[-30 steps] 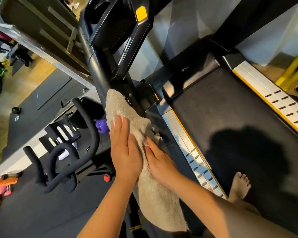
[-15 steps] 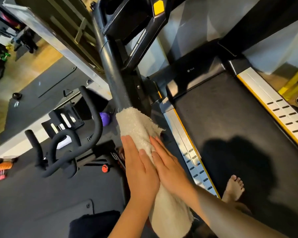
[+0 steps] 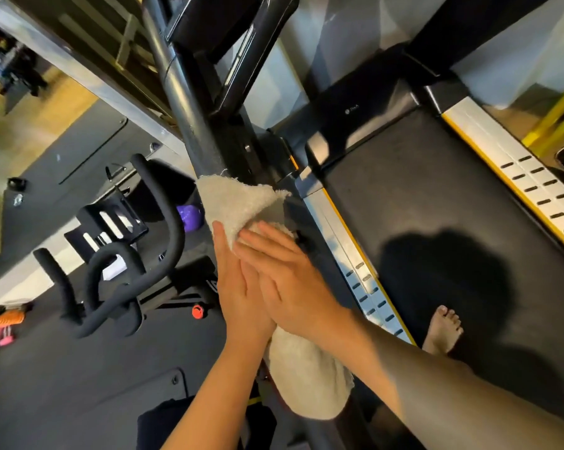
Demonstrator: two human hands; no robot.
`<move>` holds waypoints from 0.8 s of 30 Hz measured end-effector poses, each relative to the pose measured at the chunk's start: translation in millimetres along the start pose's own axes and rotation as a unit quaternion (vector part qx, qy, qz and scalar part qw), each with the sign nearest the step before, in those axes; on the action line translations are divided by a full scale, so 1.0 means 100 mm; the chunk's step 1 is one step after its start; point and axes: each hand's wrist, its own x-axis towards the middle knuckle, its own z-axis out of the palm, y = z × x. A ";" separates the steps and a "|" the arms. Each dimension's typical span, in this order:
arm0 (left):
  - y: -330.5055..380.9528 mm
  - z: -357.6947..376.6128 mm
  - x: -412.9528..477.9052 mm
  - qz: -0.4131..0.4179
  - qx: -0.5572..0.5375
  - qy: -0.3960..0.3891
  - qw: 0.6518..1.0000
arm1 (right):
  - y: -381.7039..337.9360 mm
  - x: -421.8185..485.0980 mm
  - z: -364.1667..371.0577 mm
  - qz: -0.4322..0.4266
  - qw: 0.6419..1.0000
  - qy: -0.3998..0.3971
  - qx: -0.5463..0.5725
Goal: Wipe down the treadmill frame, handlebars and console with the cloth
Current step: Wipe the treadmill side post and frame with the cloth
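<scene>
A cream terry cloth [image 3: 232, 203] is wrapped around the treadmill's dark left upright post [image 3: 189, 105]. My left hand [image 3: 241, 293] and my right hand [image 3: 290, 284] press it against the post from both sides, the right hand partly overlapping the left. The cloth's loose end [image 3: 309, 381] hangs below my wrists. The console [image 3: 215, 24] sits at the top of the view, only partly seen. The black belt [image 3: 436, 196] lies to the right, between silver side rails [image 3: 348, 241].
An exercise bike with black handlebars [image 3: 118, 280] stands close on the left. A purple kettlebell [image 3: 189, 216] sits behind it. My bare foot [image 3: 443, 329] rests on the belt. Orange and pink items [image 3: 1, 323] lie at the far left edge on the dark floor mat.
Both hands and the cloth have slid down the upright post, away from the console. The right hand now overlaps the left one.
</scene>
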 end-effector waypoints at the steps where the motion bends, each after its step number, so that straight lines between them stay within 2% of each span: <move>1: -0.01 0.00 0.00 0.002 0.002 0.004 1.000 | 0.03 0.00 0.02 -0.007 1.000 -0.007 0.006; 7: 0.02 0.02 0.02 -0.008 -0.020 0.011 1.000 | 0.10 -0.02 0.04 0.021 0.998 -0.037 0.043; 9: 0.03 0.02 0.02 -0.024 -0.024 0.014 0.999 | 0.08 -0.03 0.06 0.050 0.994 -0.035 0.088; 11: 0.06 0.01 0.01 -0.033 -0.020 0.009 0.999 | 0.08 -0.02 0.02 0.133 0.979 -0.035 0.149; 14: 0.11 -0.01 -0.02 -0.007 0.005 -0.006 1.000 | 0.10 -0.10 -0.07 0.278 0.931 -0.073 0.223; 17: 0.09 -0.01 0.00 0.048 0.022 -0.021 0.998 | 0.05 -0.31 -0.11 0.348 0.906 -0.088 0.226; 20: 0.07 0.00 0.01 0.050 -0.003 -0.019 0.999 | -0.05 -0.36 -0.13 0.303 0.931 -0.084 0.184; 22: 0.06 0.00 0.00 0.032 -0.032 -0.008 0.999 | -0.09 -0.21 -0.13 0.206 0.965 -0.054 0.152; 24: 0.04 0.00 0.01 0.004 -0.047 0.003 0.999 | -0.06 -0.04 -0.10 0.096 0.992 -0.052 0.066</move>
